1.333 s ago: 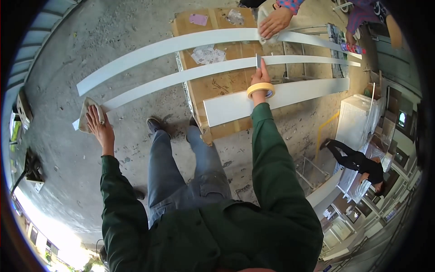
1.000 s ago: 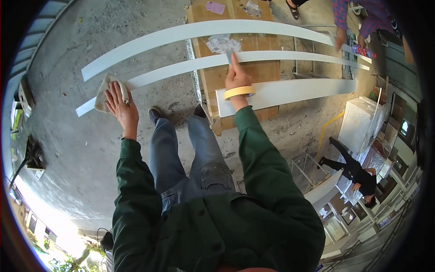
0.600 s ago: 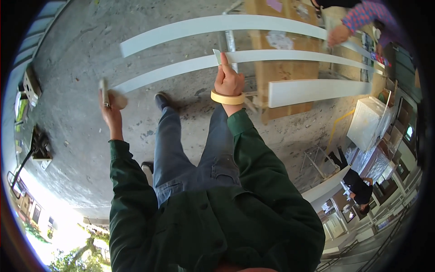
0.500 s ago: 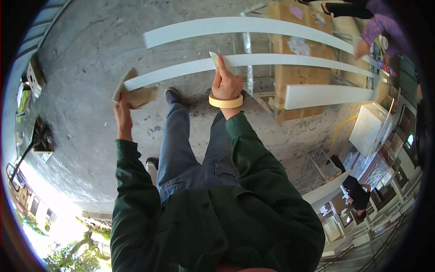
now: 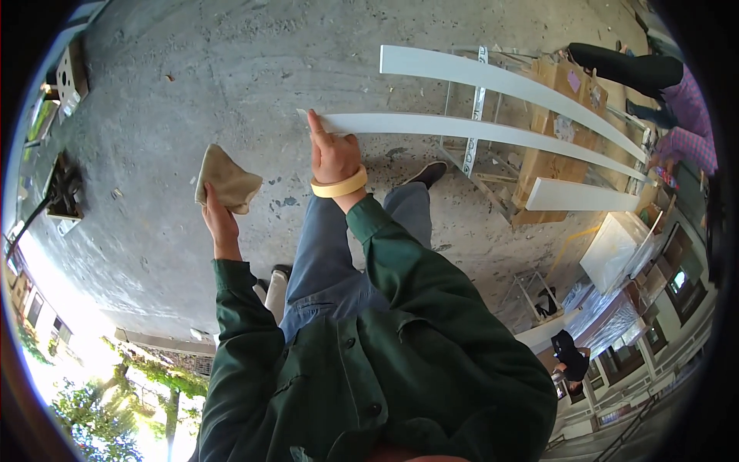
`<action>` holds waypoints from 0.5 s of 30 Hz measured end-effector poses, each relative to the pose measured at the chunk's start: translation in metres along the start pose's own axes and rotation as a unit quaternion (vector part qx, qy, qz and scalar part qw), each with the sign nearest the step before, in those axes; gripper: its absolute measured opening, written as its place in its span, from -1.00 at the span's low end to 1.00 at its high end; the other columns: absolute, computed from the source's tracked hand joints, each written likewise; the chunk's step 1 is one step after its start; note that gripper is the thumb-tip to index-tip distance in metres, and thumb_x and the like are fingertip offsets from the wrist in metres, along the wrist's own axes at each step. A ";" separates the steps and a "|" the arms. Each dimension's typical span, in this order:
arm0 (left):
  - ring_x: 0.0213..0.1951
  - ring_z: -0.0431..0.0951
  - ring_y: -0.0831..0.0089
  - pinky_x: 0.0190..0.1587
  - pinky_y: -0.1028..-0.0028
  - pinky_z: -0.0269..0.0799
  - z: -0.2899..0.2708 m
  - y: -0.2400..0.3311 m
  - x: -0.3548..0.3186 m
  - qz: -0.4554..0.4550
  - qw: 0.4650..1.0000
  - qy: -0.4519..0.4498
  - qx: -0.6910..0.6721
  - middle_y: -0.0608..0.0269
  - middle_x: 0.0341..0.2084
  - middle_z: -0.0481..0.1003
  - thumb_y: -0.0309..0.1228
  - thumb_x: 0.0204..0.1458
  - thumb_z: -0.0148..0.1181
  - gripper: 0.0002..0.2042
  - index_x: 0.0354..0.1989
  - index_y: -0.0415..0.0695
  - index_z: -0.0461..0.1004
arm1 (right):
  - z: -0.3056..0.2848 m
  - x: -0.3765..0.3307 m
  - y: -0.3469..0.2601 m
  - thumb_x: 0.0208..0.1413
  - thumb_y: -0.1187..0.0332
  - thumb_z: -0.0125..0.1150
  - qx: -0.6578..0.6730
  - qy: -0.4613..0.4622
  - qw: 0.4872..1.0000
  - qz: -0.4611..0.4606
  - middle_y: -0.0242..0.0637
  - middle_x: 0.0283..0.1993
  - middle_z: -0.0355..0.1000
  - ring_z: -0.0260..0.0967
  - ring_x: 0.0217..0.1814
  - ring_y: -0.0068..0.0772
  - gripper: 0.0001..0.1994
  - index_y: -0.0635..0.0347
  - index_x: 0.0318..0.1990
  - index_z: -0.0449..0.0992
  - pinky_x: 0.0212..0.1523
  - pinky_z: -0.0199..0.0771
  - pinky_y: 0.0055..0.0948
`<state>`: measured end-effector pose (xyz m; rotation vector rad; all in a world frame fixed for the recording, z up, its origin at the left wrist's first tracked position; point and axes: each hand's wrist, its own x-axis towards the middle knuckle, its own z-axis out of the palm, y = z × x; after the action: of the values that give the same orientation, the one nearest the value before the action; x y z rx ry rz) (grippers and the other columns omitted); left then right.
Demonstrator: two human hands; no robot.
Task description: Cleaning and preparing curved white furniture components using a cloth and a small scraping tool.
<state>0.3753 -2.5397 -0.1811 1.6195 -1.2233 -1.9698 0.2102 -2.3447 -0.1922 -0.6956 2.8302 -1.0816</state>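
My left hand (image 5: 222, 221) grips a folded tan cloth (image 5: 229, 181), held out over the concrete floor, apart from the boards. My right hand (image 5: 336, 162) is at the left end of the middle long white board (image 5: 431, 125), its index finger pointing along the end and the other fingers curled. A small pale flat piece (image 5: 302, 114) shows at that fingertip; I cannot tell its kind. Around my right wrist hangs a yellowish roll of tape (image 5: 339, 185). Another long white board (image 5: 493, 77) lies farther away, and a shorter-looking one (image 5: 581, 195) nearer on the right.
Metal stands (image 5: 476, 115) and a large cardboard box (image 5: 556, 127) are under the boards. A person in a checked sleeve (image 5: 685, 146) is at their far right end. Wrapped goods (image 5: 612, 250) stand at the right, with another person in black (image 5: 570, 358) beyond. A dark metal item (image 5: 63, 189) lies far left.
My left hand has come off the middle board's end with the cloth. My right hand has slid left along that board to its end. My view has shifted, with the boards now farther right.
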 end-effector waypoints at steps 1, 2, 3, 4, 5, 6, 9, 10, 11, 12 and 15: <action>0.03 0.42 0.36 0.05 0.40 0.35 0.001 -0.001 0.000 0.015 1.000 0.020 0.005 0.14 0.03 0.38 -0.16 0.19 0.04 -0.52 0.14 -0.26 0.27 | 0.000 0.000 0.001 0.09 0.47 0.04 0.075 -0.014 0.997 -0.004 -0.23 -0.53 0.45 0.43 -0.50 -0.22 -0.53 0.06 0.21 0.31 -0.32 0.31 -0.26; 0.02 0.43 0.36 0.04 0.40 0.37 0.000 0.002 0.001 0.031 0.999 0.038 0.012 0.12 0.02 0.39 -0.15 0.18 0.04 -0.53 0.13 -0.27 0.28 | 0.001 0.000 0.001 0.11 0.46 0.03 0.151 -0.025 0.988 -0.007 -0.22 -0.54 0.44 0.42 -0.52 -0.23 -0.55 0.06 0.20 0.32 -0.34 0.34 -0.28; 0.01 0.44 0.36 0.03 0.41 0.37 0.002 0.003 0.002 0.027 0.998 0.048 0.021 0.11 0.00 0.40 -0.15 0.18 0.04 -0.53 0.12 -0.27 0.29 | -0.005 -0.006 0.001 0.15 0.45 0.00 0.226 -0.105 0.965 0.080 -0.24 -0.56 0.41 0.38 -0.58 -0.34 -0.59 0.06 0.19 0.34 -0.44 0.37 -0.39; 0.00 0.44 0.37 0.02 0.41 0.38 0.004 0.003 -0.001 0.023 0.998 0.054 0.030 0.10 -0.01 0.41 -0.14 0.18 0.04 -0.53 0.11 -0.27 0.30 | -0.011 -0.014 -0.003 0.16 0.46 -0.01 0.319 -0.138 0.921 0.175 -0.30 -0.58 0.39 0.32 -0.62 -0.49 -0.59 0.05 0.19 0.34 -0.54 0.32 -0.46; -0.06 0.48 0.34 -0.03 0.41 0.42 0.021 0.003 -0.010 0.064 0.996 0.017 0.067 0.11 -0.04 0.43 -0.12 0.18 0.04 -0.51 0.13 -0.27 0.30 | -0.021 -0.021 0.004 0.17 0.45 -0.01 0.371 -0.117 0.900 0.196 -0.33 -0.60 0.39 0.28 -0.64 -0.59 -0.60 0.06 0.19 0.34 -0.56 0.29 -0.50; -0.14 0.48 0.42 -0.17 0.48 0.42 0.039 0.011 -0.024 0.062 0.993 0.012 0.099 0.15 -0.11 0.45 -0.12 0.19 0.03 -0.53 0.09 -0.27 0.32 | -0.038 -0.025 0.004 0.18 0.46 -0.03 0.403 -0.126 0.879 0.221 -0.35 -0.57 0.41 0.24 -0.65 -0.64 -0.56 0.07 0.24 0.28 -0.57 0.28 -0.55; -0.35 0.44 0.57 -0.44 0.60 0.33 0.082 0.015 -0.038 0.111 0.982 -0.030 0.149 0.25 -0.31 0.48 -0.11 0.19 0.02 -0.56 -0.01 -0.29 0.38 | -0.087 -0.028 0.020 0.22 0.46 -0.07 0.532 -0.120 0.777 0.313 -0.29 -0.49 0.44 0.24 -0.62 -0.64 -0.48 0.10 0.34 0.05 -0.54 0.31 -0.62; -0.37 0.42 0.59 -0.43 0.60 0.32 0.108 0.010 -0.048 0.114 0.979 -0.044 0.162 0.27 -0.33 0.47 -0.12 0.20 0.01 -0.58 -0.02 -0.30 0.38 | -0.106 -0.031 0.038 0.23 0.45 -0.07 0.538 -0.098 0.775 0.318 -0.27 -0.46 0.45 0.27 -0.59 -0.62 -0.52 0.12 0.31 0.08 -0.52 0.33 -0.61; -0.40 0.39 0.60 -0.43 0.60 0.31 0.136 0.008 -0.060 0.117 0.976 -0.060 0.176 0.28 -0.36 0.46 -0.14 0.21 0.00 -0.59 -0.04 -0.30 0.39 | -0.127 -0.034 0.055 0.24 0.44 -0.07 0.543 -0.074 0.772 0.322 -0.24 -0.43 0.46 0.29 -0.56 -0.60 -0.55 0.14 0.28 0.12 -0.50 0.35 -0.60; -0.43 0.38 0.60 -0.43 0.58 0.32 0.164 0.008 -0.069 0.172 0.969 -0.074 0.164 0.29 -0.38 0.46 -0.15 0.22 -0.02 -0.60 -0.04 -0.30 0.39 | -0.146 -0.038 0.071 0.26 0.42 -0.07 0.546 -0.038 0.759 0.353 -0.22 -0.40 0.47 0.34 -0.50 -0.56 -0.71 0.17 0.12 0.26 -0.44 0.38 -0.57; -0.26 0.45 0.50 -0.22 0.54 0.38 0.228 0.007 -0.080 0.216 0.954 -0.149 0.143 0.19 -0.20 0.47 -0.26 0.25 -0.07 -0.64 0.05 -0.31 0.34 | -0.184 -0.052 0.122 0.24 0.35 -0.03 0.557 0.046 0.750 0.353 -0.24 -0.38 0.52 0.40 -0.51 -0.54 -0.91 0.16 -0.22 0.34 -0.48 0.30 -0.62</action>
<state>0.1904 -2.3946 -0.1255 1.0520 -1.8699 -1.8525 0.1748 -2.1276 -0.1373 0.4935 1.5748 -2.1400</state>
